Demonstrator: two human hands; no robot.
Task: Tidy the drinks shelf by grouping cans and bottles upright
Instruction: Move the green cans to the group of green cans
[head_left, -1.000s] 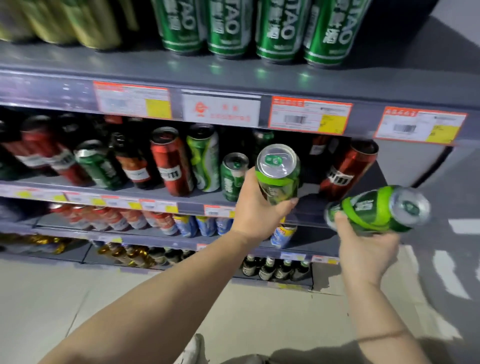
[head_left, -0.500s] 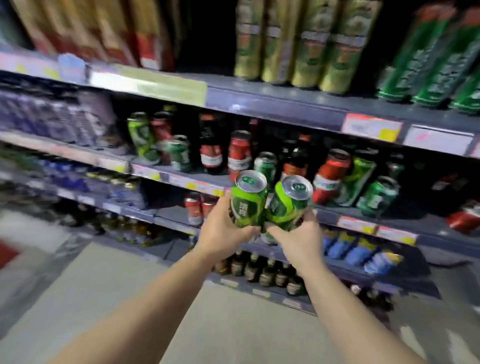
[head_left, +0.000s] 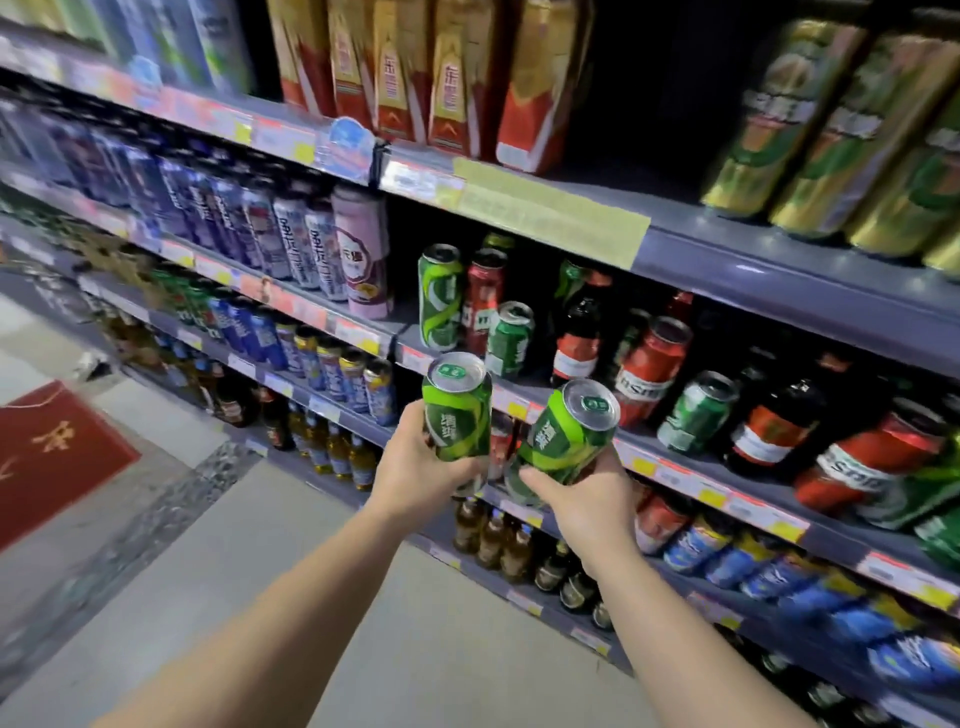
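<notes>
Since half a second ago both green aluminium cans have stayed in the hands while the view has swung left, bringing a row of blue and white tall cans (head_left: 291, 244) into sight. Left hand (head_left: 423, 470) is wrapped round the lower body of the left green can (head_left: 457, 408), which stands nearly upright with its silver top showing. Right hand (head_left: 576, 499) grasps the right green can (head_left: 569, 441) from below — this one leans to the right, top tilted away. The two cans sit just beside each other in the air, in front of the grey metal shelf edge (head_left: 675, 475) with its red and yellow price tags.

On that shelf behind them stand a tall green can (head_left: 440, 296), a short green can (head_left: 510, 339), a dark glass bottle with a red label (head_left: 579, 338) and a red can (head_left: 649, 371) — mixed together, some leaning. Lower down, brown glass bottles (head_left: 493, 535) line the bottom shelf. A red floor mat (head_left: 47, 452) lies at left on the pale floor.
</notes>
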